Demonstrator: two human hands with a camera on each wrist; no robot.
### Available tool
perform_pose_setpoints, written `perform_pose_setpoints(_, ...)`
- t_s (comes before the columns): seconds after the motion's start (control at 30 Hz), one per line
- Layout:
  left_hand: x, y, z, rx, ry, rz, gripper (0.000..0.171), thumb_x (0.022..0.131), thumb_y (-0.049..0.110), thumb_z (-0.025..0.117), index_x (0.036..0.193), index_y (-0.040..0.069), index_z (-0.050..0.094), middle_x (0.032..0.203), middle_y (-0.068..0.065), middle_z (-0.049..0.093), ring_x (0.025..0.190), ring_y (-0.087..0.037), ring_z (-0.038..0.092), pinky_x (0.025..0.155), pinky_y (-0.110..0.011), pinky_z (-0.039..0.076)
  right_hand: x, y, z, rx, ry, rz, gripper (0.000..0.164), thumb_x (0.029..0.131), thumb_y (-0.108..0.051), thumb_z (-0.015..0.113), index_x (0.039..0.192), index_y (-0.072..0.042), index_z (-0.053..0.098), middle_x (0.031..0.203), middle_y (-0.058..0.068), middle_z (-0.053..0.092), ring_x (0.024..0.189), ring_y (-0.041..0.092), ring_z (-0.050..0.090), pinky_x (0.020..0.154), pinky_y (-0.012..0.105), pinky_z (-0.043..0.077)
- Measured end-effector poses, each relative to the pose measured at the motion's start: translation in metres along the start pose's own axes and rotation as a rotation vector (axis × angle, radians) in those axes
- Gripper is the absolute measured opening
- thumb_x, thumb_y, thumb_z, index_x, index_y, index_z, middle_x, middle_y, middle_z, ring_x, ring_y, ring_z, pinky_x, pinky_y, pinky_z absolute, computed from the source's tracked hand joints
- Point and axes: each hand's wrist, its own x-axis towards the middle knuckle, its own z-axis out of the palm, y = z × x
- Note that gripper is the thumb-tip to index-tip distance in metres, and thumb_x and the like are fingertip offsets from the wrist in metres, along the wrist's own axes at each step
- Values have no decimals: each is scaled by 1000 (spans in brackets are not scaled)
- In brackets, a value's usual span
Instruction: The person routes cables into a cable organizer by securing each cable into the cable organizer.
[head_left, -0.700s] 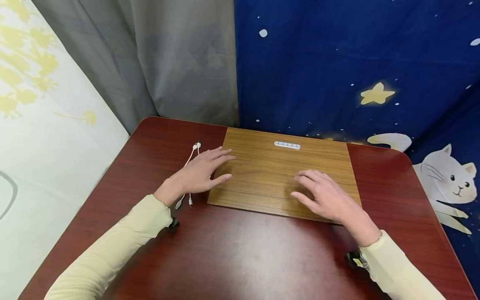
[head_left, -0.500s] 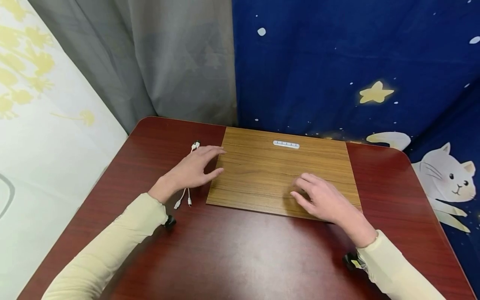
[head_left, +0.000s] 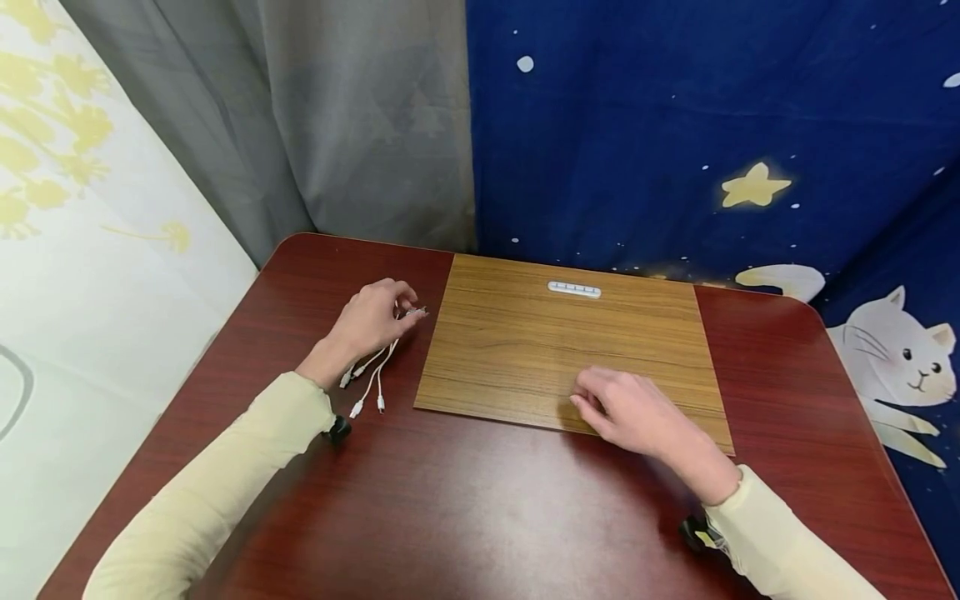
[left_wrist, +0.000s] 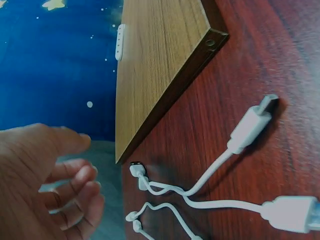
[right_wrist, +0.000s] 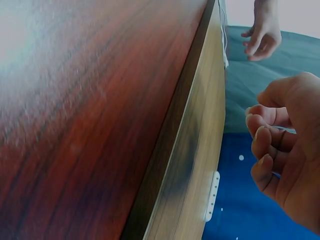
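My left hand (head_left: 371, 318) hovers over several white charging cables (head_left: 392, 354) on the left of the table, its fingers loosely curled. From the left wrist view, that hand is apart from the cables and a small plug (left_wrist: 136, 170) points up near it. My right hand (head_left: 626, 408) hangs above the front part of the wood-grain board (head_left: 510, 350). In the right wrist view its fingers (right_wrist: 267, 140) are bent loosely with nothing between them. A white strip with a row of slots (head_left: 574, 289) lies near the board's back edge.
The dark red table (head_left: 480, 508) carries the board, which stands slightly proud of its surface. Behind hang a grey curtain (head_left: 375, 125) and a blue starry one (head_left: 637, 133). A white patterned cloth (head_left: 112, 292) borders the left side.
My left hand has drawn back from the board toward the cables, and its fingers have curled more. My right hand has moved slightly toward me, its fingers bending further.
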Motion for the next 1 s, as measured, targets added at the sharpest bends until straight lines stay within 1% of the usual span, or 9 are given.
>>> perform_pose_setpoints(0.1,5,-1,2,33,-12,-53,22,94,24,75,102,4,69,94,-12,64,75,-22,58,66,-43,49,1,-4,1,-5,-24,-2,26,95,-16,67,78,-24,50,70,-14,39,57,4,40,47,26,36)
perform_pose_setpoints(0.17,9,-2,4,52,-20,-77,21,94,25,75,99,5,69,93,-12,64,73,-23,58,65,-43,49,1,-7,2,-9,-36,-5,27,95,-17,68,77,-24,49,70,-14,39,57,4,40,47,26,36)
perform_pose_setpoints(0.47,19,-1,17,177,-48,-160,25,94,27,76,100,4,73,95,-13,62,75,-32,63,64,-48,54,1,-19,8,14,-105,-24,21,97,-19,66,82,-24,53,75,-14,45,59,5,44,48,26,39)
perform_pose_setpoints(0.6,22,-1,22,199,-67,-182,20,94,25,76,90,6,69,90,-12,61,70,-31,62,60,-47,53,2,-22,10,25,-113,-35,22,97,-19,67,81,-24,52,76,-14,45,58,4,43,47,25,38)
perform_pose_setpoints(0.7,23,-3,24,209,-78,-190,23,93,24,76,82,9,64,84,-10,59,66,-29,60,57,-45,52,3,-23,12,31,-100,-49,21,97,-20,67,82,-23,53,78,-13,46,58,4,44,46,25,38)
perform_pose_setpoints(0.8,23,-4,26,223,-83,-191,24,93,24,76,79,10,62,81,-9,57,64,-28,59,56,-44,51,5,-22,14,5,-65,-72,15,97,-22,68,86,-21,58,83,-11,49,64,6,48,52,28,44)
perform_pose_setpoints(0.87,23,-5,27,228,-84,-189,24,93,23,76,79,10,62,81,-9,57,64,-29,59,56,-45,52,6,-21,15,-27,-43,-90,12,97,-24,69,90,-18,61,86,-8,51,70,9,50,61,33,48)
perform_pose_setpoints(0.93,23,-5,28,233,-82,-187,23,93,23,76,80,10,62,82,-9,57,64,-29,59,56,-46,52,7,-19,16,-59,-28,-107,13,97,-25,70,92,-16,62,88,-6,51,75,12,51,70,38,49)
perform_pose_setpoints(1.0,24,-5,29,236,-79,-186,22,93,22,75,80,9,62,84,-10,57,65,-30,60,57,-47,52,8,-18,16,-73,-27,-117,14,97,-26,69,93,-14,63,89,-4,51,77,14,51,74,41,49)
